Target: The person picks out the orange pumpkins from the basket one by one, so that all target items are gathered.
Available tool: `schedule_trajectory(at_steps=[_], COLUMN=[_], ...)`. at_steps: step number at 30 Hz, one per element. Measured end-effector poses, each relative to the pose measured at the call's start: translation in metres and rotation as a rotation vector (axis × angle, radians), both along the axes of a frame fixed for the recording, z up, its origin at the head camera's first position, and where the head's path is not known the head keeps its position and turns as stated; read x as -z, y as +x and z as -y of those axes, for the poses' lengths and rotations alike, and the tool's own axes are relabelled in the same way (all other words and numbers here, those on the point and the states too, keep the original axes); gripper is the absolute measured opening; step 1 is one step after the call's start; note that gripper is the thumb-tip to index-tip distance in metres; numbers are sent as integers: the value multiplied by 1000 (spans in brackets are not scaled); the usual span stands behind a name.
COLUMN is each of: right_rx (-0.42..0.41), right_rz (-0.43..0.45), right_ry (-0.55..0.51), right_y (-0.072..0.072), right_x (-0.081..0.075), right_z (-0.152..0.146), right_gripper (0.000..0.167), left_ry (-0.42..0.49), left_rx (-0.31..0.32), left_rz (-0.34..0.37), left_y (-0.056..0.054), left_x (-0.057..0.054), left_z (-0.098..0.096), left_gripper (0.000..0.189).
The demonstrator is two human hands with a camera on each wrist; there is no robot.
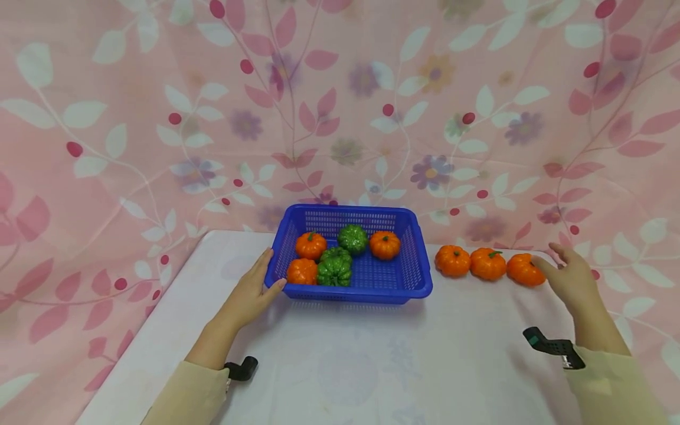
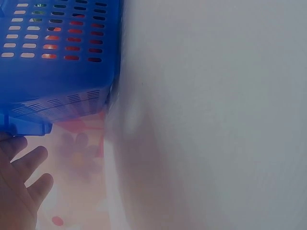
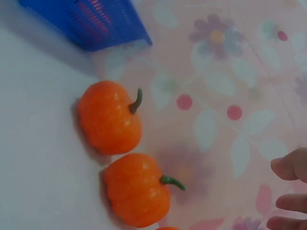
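Observation:
A blue plastic basket (image 1: 347, 295) stands at the back of the table with small orange and green pumpkins inside, among them a green pumpkin (image 1: 353, 239) and an orange pumpkin (image 1: 385, 245). My left hand (image 1: 248, 295) is at its left end, fingers spread along the rim and thumb at the front corner. In the left wrist view, those fingers show just under the basket's rim (image 2: 29, 125). To the right of the basket, three orange pumpkins lie in a row. Beside the rightmost pumpkin (image 1: 525, 270) hovers my right hand (image 1: 576, 283), thumb and fingers apart, holding nothing.
The white-covered table (image 1: 345, 366) stretches in front of the basket. Close behind it hangs a pink floral cloth (image 1: 340, 118). Two of the row's pumpkins, the left one (image 1: 453, 261) and the middle one (image 1: 487, 264), sit between the basket and the rightmost pumpkin.

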State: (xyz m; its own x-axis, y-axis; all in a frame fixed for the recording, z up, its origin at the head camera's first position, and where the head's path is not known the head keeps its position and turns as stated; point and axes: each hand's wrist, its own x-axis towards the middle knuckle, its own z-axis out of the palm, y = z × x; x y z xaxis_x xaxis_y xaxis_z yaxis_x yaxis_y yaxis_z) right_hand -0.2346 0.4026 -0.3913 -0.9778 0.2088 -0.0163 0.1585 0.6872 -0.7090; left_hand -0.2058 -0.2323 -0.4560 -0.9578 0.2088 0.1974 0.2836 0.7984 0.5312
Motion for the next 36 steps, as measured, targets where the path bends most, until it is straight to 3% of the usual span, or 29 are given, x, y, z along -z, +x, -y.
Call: schedule_trajectory(at_steps=[9, 20, 29, 36], right_rx=[-53, -217, -325, -425], right_rz=[-124, -232, -199, -87], right_ry=[-90, -171, -150, -78], right_y=[5, 4, -21, -49], right_x=[-26, -53, -55, -50], right_z=[47, 116, 163, 194], right_gripper=[75, 66, 66, 66], left_ry=[-1, 2, -8, -10], left_rx=[0, -7, -12, -12], left_rz=[-1, 20, 21, 16], left_y=[2, 2, 1, 1], left_x=[-2, -3, -3, -2], left_z=[-1, -1, -1, -1], left_gripper=[84, 84, 84, 83])
